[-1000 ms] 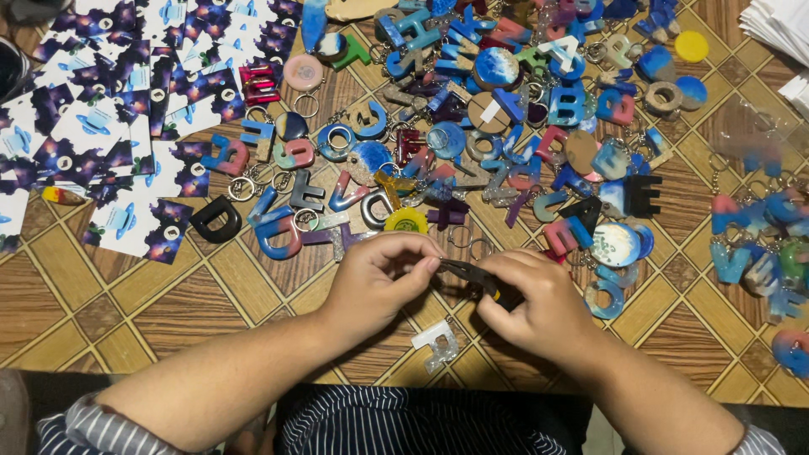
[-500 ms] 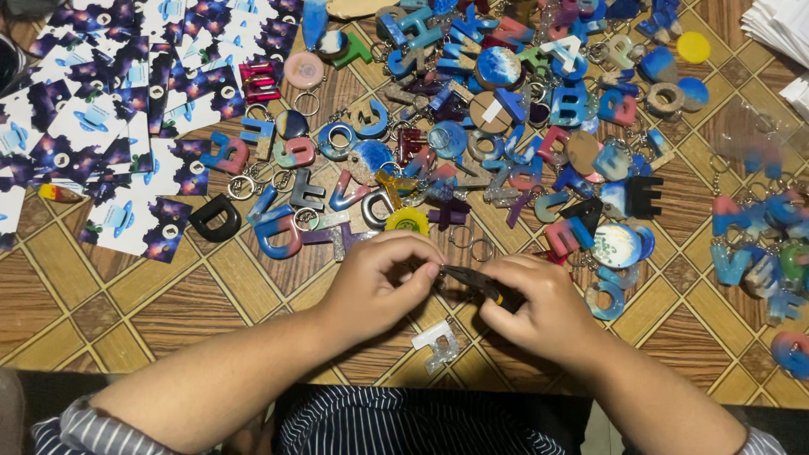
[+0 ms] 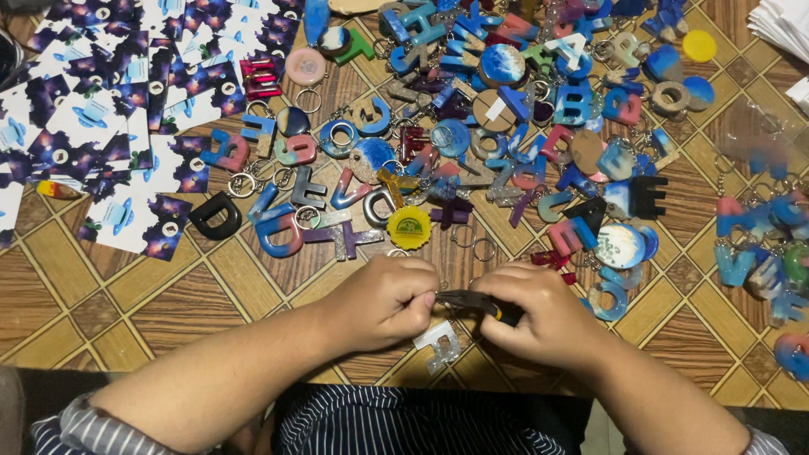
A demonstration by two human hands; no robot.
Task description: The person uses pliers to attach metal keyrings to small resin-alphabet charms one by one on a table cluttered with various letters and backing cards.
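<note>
Both my hands meet near the table's front edge. My left hand (image 3: 383, 303) pinches the top of a small clear resin letter charm (image 3: 438, 344) that hangs below its fingers. My right hand (image 3: 543, 318) grips dark pliers (image 3: 472, 301) with their tip pointing left at the charm's top, next to my left fingertips. Whether a ring sits between the tips is too small to tell.
A big heap of coloured resin letter keychains (image 3: 506, 109) covers the wooden patterned table (image 3: 126, 303) beyond my hands. Printed backing cards (image 3: 101, 126) lie at the left, a black letter (image 3: 215, 215) near them. More keychains (image 3: 758, 244) lie at the right, white sheets (image 3: 784, 25) top right.
My hands stay close together; the clear charm has shifted slightly and the pliers' tip stays at my left fingers. Otherwise little has moved.
</note>
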